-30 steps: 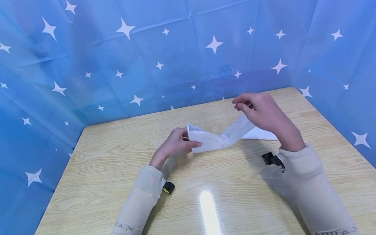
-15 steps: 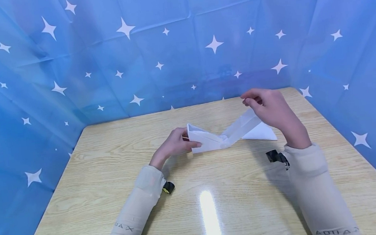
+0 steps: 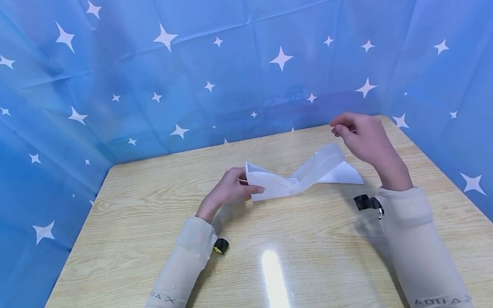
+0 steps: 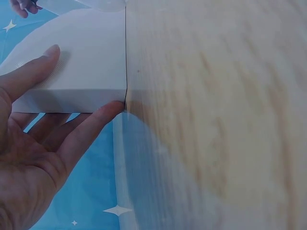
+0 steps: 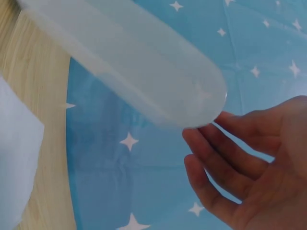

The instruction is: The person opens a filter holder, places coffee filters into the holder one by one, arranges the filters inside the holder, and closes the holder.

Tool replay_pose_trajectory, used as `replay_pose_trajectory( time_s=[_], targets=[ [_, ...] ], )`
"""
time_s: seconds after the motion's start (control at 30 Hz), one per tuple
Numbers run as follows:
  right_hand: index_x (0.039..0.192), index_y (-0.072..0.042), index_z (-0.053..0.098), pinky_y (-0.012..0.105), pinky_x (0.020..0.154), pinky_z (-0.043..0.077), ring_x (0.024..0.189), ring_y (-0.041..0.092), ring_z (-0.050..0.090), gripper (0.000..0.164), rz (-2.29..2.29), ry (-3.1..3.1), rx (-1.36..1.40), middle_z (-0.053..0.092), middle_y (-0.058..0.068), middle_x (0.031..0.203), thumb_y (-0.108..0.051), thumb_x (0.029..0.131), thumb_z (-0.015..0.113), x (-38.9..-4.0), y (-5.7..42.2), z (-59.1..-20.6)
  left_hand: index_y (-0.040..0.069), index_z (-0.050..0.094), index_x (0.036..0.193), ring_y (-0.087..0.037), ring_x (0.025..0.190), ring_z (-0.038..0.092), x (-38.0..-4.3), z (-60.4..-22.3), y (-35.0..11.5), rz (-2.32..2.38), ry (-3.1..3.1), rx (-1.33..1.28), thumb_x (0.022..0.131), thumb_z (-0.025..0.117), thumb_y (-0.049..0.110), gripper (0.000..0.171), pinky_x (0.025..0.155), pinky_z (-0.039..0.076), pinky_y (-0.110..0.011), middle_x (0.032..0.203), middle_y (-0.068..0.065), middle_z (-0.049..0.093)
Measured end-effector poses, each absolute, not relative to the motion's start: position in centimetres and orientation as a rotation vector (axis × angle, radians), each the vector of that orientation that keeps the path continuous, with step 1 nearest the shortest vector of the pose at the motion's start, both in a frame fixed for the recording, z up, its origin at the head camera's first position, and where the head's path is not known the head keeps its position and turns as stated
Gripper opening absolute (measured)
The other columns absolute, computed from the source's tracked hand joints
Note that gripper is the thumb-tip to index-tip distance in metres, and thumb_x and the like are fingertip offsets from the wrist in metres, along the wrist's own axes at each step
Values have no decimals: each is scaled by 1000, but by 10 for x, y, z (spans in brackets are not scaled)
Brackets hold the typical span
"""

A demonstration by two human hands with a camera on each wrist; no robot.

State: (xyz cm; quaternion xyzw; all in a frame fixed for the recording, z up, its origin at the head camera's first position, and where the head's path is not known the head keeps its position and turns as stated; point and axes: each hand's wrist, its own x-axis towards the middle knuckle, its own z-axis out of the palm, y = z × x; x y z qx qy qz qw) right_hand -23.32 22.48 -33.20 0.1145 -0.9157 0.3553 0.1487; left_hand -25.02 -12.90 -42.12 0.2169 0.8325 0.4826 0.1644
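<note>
My left hand (image 3: 232, 187) grips the left end of a white wedge-shaped, box-like holder (image 3: 271, 183), thumb on its near face. In the left wrist view the thumb (image 4: 36, 74) lies on its broad white face, with the other fingers under its edge. From the holder's right end a long translucent strip (image 3: 318, 167) with a rounded tip slants up to the right. My right hand (image 3: 364, 136) is raised just beyond that tip, fingers loosely bent. In the right wrist view its fingertips (image 5: 192, 136) overlap the rounded edge; whether they touch is unclear.
A white, paper-like piece (image 3: 340, 174) lies on the wooden table (image 3: 149, 250) behind the strip. A blue curtain with white stars (image 3: 220, 58) hangs along the table's back and sides. Dark wrist-worn devices (image 3: 367, 203) sit at both cuffs.
My right hand has moved up and to the right, along and past the strip, so the rounded tip now shows. The left hand and the white holder have stayed in place.
</note>
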Motion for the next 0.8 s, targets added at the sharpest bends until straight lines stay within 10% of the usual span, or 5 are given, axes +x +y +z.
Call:
replay_pose_trajectory(
  time_s=[0.3, 0.8],
  targets=[
    [124, -2, 70, 18, 71, 44, 103, 39, 71, 33, 1036, -2686, 262, 74, 24, 112, -20, 109, 46, -240, 243, -342, 14, 71, 126, -29, 95, 73, -250, -421, -129, 1380, 2370, 616, 92, 81, 23, 37, 76, 64, -49, 115, -9, 75],
    [134, 5, 60, 59, 89, 52, 117, 50, 60, 41, 931, -3048, 189, 62, 34, 131, -25, 107, 52, -257, 270, -368, 14, 71, 125, -30, 94, 73, -248, -420, -128, 1384, 2373, 627, 91, 81, 23, 37, 76, 63, -50, 115, -9, 76]
  ],
)
